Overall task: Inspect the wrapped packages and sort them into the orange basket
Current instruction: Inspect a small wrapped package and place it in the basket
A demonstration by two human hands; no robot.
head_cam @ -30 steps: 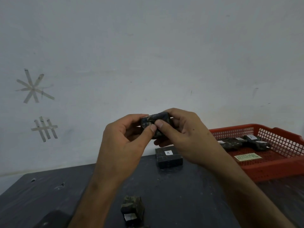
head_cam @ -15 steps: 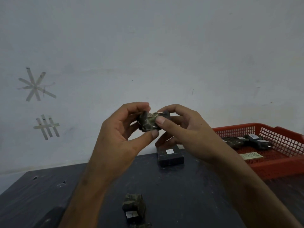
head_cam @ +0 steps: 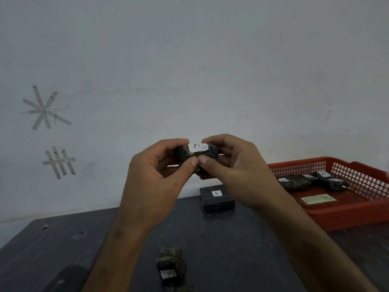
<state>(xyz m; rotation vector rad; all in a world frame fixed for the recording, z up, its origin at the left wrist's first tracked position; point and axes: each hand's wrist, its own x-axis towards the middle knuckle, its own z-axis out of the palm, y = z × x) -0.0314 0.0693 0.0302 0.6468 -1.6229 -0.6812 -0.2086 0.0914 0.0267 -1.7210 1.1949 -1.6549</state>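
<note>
— Where does the camera sit?
— On the person's head, facing forward and slightly down, close to both hands [head_cam: 160, 175], raised at mid-frame.
— What fills the view?
— Mostly the wall [head_cam: 189, 60] ahead; the bench [head_cam: 231, 239] runs along the bottom, the basket [head_cam: 357, 216] at the right edge.
— Any second view?
— None, so nothing is shared.

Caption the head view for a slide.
Both hands hold a dark wrapped package, white label up, beside the orange plastic basket.
</note>
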